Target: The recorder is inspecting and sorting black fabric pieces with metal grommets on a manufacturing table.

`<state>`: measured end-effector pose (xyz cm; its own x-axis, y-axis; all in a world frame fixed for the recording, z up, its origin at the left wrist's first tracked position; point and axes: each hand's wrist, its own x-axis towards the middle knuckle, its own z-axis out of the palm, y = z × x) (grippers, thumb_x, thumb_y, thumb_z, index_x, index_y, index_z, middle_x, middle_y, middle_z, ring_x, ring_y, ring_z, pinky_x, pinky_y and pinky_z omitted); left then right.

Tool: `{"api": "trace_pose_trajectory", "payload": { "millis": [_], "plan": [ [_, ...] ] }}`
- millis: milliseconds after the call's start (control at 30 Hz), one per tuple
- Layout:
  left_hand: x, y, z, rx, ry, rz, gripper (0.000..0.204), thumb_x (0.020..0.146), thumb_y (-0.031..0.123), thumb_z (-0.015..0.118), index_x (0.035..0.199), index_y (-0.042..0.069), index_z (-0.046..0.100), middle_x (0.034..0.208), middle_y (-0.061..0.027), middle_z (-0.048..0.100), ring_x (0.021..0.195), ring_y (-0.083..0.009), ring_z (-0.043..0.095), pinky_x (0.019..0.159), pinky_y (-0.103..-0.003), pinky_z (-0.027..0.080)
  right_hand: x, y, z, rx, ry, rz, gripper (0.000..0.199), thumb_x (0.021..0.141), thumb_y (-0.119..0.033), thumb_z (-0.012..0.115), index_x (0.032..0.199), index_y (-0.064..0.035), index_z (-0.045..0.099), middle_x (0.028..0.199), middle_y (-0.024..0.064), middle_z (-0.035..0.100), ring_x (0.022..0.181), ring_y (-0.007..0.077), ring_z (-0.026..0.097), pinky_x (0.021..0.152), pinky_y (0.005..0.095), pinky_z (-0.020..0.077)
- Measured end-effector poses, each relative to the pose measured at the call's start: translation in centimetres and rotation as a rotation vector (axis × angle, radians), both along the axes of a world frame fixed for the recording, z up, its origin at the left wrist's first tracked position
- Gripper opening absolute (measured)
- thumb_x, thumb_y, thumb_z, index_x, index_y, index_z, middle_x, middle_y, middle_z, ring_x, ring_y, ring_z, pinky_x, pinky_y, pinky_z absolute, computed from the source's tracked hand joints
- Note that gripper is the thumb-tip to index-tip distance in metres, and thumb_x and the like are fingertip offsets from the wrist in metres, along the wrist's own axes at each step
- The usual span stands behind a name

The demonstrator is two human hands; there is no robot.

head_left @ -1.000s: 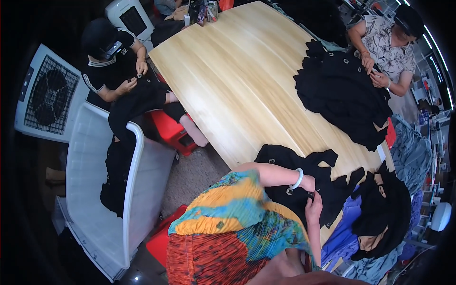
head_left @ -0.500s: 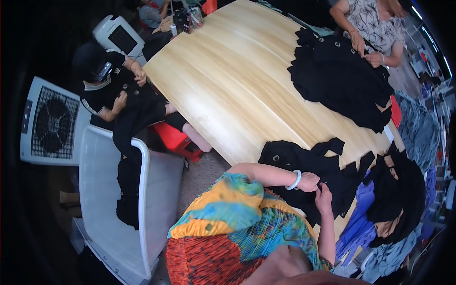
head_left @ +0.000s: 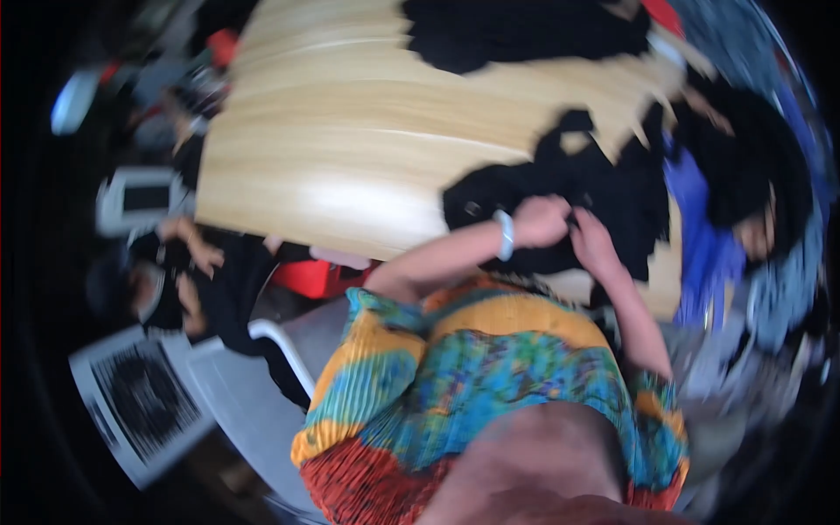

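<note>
The picture is motion-blurred. A black fabric piece (head_left: 612,188) lies on the near right part of a pale wooden table (head_left: 350,157). My left hand (head_left: 541,220), with a light bracelet at the wrist, is closed in a fist on this fabric. My right hand (head_left: 593,245) sits right beside it, fingers on the same cloth and touching the left hand. Both forearms reach up from my multicoloured garment (head_left: 490,385). What lies between the fingers is hidden by blur.
A second pile of black cloth (head_left: 525,35) lies at the table's far end. A person in blue with a black head covering (head_left: 752,201) sits at the right. Another person in black (head_left: 175,280) sits left, near a white chair (head_left: 262,385), a red stool (head_left: 315,276) and a white grille (head_left: 140,402).
The view has swung and tilted, bringing the table and hands higher and closer, with heavy blur. Both hands stay together on the black fabric.
</note>
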<state>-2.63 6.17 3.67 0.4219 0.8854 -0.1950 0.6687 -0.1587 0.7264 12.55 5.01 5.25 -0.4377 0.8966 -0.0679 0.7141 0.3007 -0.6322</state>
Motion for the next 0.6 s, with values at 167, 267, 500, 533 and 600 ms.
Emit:
{"api": "trace_pose_trajectory", "payload": {
  "millis": [167, 267, 500, 533, 600],
  "plan": [
    [-1.4, 0.3, -0.9, 0.214, -0.062, -0.046, 0.014, 0.073, 0.011, 0.045, 0.079, 0.000, 0.051, 0.082, -0.0195, 0.055, 0.075, -0.0382, 0.055, 0.066, -0.047, 0.044, -0.2, 0.7, 0.1, 0.122, -0.004, 0.054, 0.020, 0.069, 0.004, 0.043, 0.088, 0.0027, 0.049, 0.083, 0.0215, 0.054, 0.082, 0.0373, 0.052, 0.072, 0.0418, 0.0430],
    [-2.3, 0.9, -1.3, 0.131, -0.202, -0.214, 0.027, 0.074, 0.010, 0.050, 0.098, -0.004, 0.052, 0.093, -0.0208, 0.054, 0.087, -0.0360, 0.053, 0.075, -0.038, 0.044, 1.0, 0.2, -0.2, -0.013, 0.149, 0.042, 0.015, 0.073, -0.001, 0.051, 0.088, 0.0016, 0.052, 0.080, 0.0193, 0.057, 0.080, 0.0342, 0.055, 0.069, 0.0382, 0.0445],
    [-3.8, 2.1, 1.3, -0.329, -0.269, -0.319, 0.034, 0.076, 0.019, 0.058, 0.096, -0.008, 0.053, 0.090, -0.0234, 0.057, 0.085, -0.0293, 0.057, 0.074, -0.033, 0.043, 1.0, -0.1, -0.5, -0.431, 0.406, -0.044, 0.021, 0.077, -0.020, 0.061, 0.086, -0.0012, 0.055, 0.069, 0.0065, 0.057, 0.063, 0.0129, 0.052, 0.061, 0.0263, 0.0420],
    [-4.2, 2.0, 1.2, -0.345, -0.246, -0.307, 0.034, 0.075, 0.019, 0.059, 0.095, -0.008, 0.053, 0.088, -0.0230, 0.057, 0.083, -0.0285, 0.057, 0.073, -0.033, 0.043, 0.8, -0.3, -0.5, -0.400, 0.397, -0.051, 0.023, 0.077, -0.021, 0.061, 0.086, -0.0014, 0.055, 0.069, 0.0069, 0.057, 0.063, 0.0141, 0.053, 0.061, 0.0268, 0.0420],
    [-5.6, 1.2, -0.8, -0.284, -0.240, -0.223, 0.032, 0.074, 0.017, 0.059, 0.092, -0.008, 0.053, 0.081, -0.0213, 0.058, 0.078, -0.0267, 0.057, 0.071, -0.033, 0.043, 1.0, -1.0, -0.3, -0.376, 0.309, -0.050, 0.021, 0.077, -0.021, 0.060, 0.087, -0.0028, 0.055, 0.074, 0.0089, 0.058, 0.069, 0.0202, 0.056, 0.065, 0.0304, 0.0440]
  ]
}}
